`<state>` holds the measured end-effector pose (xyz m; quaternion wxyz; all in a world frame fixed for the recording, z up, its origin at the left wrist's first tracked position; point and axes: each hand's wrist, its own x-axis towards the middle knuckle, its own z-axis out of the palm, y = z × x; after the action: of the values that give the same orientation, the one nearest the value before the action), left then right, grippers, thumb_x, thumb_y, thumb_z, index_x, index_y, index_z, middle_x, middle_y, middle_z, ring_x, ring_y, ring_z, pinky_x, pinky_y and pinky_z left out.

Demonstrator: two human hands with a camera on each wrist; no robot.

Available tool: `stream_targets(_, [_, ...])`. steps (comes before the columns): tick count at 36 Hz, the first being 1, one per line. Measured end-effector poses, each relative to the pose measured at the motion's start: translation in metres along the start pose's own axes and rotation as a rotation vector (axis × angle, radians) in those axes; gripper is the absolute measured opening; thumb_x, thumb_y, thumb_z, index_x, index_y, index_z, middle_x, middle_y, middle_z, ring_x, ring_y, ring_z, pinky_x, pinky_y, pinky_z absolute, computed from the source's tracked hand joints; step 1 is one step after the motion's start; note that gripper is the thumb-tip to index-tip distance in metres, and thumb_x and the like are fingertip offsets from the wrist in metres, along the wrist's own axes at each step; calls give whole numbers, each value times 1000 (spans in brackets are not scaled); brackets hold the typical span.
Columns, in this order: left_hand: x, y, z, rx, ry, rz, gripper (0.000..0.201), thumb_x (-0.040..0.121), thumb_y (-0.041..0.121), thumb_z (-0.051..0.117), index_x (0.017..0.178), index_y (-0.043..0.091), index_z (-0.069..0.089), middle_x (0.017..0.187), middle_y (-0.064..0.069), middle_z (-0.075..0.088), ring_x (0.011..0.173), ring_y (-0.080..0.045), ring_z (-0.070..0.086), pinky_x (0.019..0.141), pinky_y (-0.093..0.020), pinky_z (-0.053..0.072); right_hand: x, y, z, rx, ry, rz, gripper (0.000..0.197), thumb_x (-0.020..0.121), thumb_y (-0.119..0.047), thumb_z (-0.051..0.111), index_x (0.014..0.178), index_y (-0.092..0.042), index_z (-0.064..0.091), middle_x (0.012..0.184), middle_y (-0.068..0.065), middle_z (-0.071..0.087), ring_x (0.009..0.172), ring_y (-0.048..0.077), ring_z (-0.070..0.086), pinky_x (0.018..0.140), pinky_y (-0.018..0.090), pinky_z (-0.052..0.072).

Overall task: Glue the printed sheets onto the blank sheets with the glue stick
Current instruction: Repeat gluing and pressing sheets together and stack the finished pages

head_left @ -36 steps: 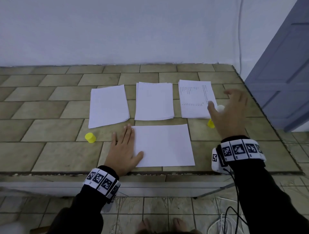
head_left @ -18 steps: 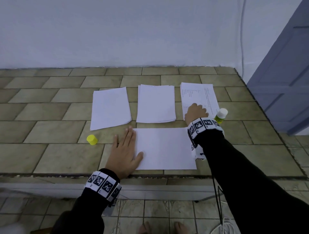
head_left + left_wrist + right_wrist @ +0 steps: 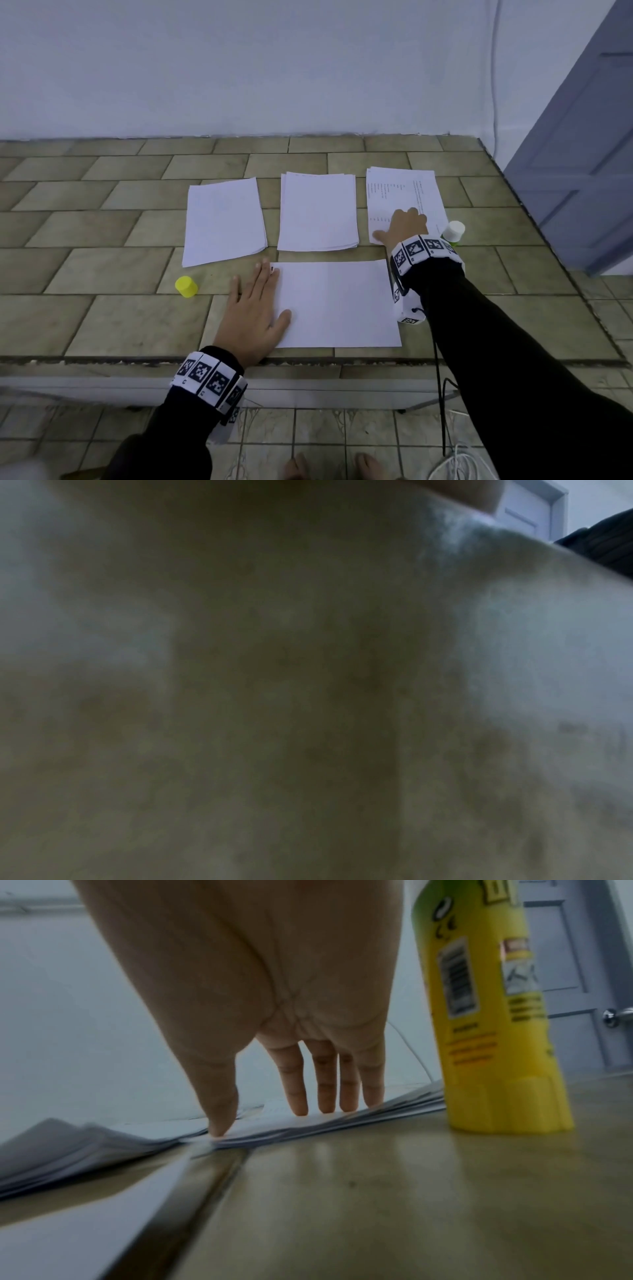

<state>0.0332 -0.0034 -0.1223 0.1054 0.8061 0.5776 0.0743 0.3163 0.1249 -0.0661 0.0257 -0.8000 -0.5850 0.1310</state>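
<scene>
On the tiled stone worktop [image 3: 102,308], a small yellow plastic cap [image 3: 186,286] stands alone on open tiles to the left, apart from everything. Behind it runs a row of three paper piles: a left stack of blank white sheets [image 3: 224,221], a middle stack of white sheets [image 3: 318,212], and a right stack of printed sheets [image 3: 400,192] lying near the worktop's right edge. A single blank white sheet [image 3: 339,305] lies close to the front edge.

The left hand [image 3: 251,317] lies flat, fingers straight, thumb over that sheet's left edge, grasping nothing. The right hand [image 3: 404,228] has straight fingers [image 3: 296,1085] pressing down on the printed stack's near corner.

Just right of it stands the yellow glue stick [image 3: 452,233], upright, uncapped; the right wrist view shows its barcode label [image 3: 455,985] and base touching the stack's edge. The left wrist view is only blur.
</scene>
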Motion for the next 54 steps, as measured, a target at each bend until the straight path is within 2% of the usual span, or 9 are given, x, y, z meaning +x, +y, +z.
stream_targets(13, [-1,0,1,-24,29,8,84,87,59,13,157,12,11,164,-5,-2,152,-17,-4,122,-44,-8,-1,0,-7,47,5,-64,42,87,-27,69,120,-6,54,123,16,53,116,33,51,94,42,45])
stream_targets(25, [1,-4,-2,-339,124,-45,81,87,57,21,156,16,16,163,4,10,150,-8,7,123,-38,-4,-30,-2,-33,53,414,-233,27,93,-30,57,115,-14,56,114,8,58,106,29,53,93,41,38])
stream_targets(31, [4,-4,-5,-689,204,-133,79,88,58,33,153,15,25,156,12,26,142,0,22,122,-43,16,-64,-6,-42,100,454,-439,29,94,-30,56,120,-19,55,118,1,56,116,25,48,116,49,11])
stream_targets(35, [7,-2,-18,-969,313,-238,67,90,63,34,146,26,35,150,4,45,140,-7,37,115,-24,28,-90,-7,-37,237,311,-656,28,90,-29,61,117,-22,58,115,-5,57,118,19,47,118,49,0])
stream_targets(40, [24,3,-51,-1404,366,-440,51,99,52,33,142,25,39,112,-5,66,95,-27,66,79,-40,55,-113,9,-19,291,158,-862,26,88,-26,67,114,-27,62,114,-12,59,118,11,46,117,46,-2])
stream_targets(44, [20,1,-57,-1418,229,-402,47,101,20,51,145,37,41,121,8,66,114,-20,63,94,-43,51,-119,23,-5,292,68,-876,28,87,-22,70,114,-27,65,115,-13,59,121,9,46,117,50,2])
stream_targets(48, [15,1,-54,-1280,54,-278,52,94,-11,50,135,21,53,124,0,69,118,-24,62,94,-35,54,-119,32,4,298,66,-831,29,86,-16,69,114,-25,65,118,-10,58,129,13,41,117,52,4])
stream_targets(52, [11,6,-52,-1285,2,-231,49,95,-12,47,132,20,55,126,2,68,117,-18,63,89,-24,55,-116,38,6,325,122,-798,35,80,-8,71,112,-21,66,130,1,54,137,22,35,115,52,17])
stream_targets(54, [10,6,-51,-1315,5,-231,50,95,-11,48,131,22,56,128,2,66,119,-19,62,93,-27,54,-115,41,8,380,158,-749,35,80,-11,72,113,-21,65,144,6,42,139,22,28,115,39,20])
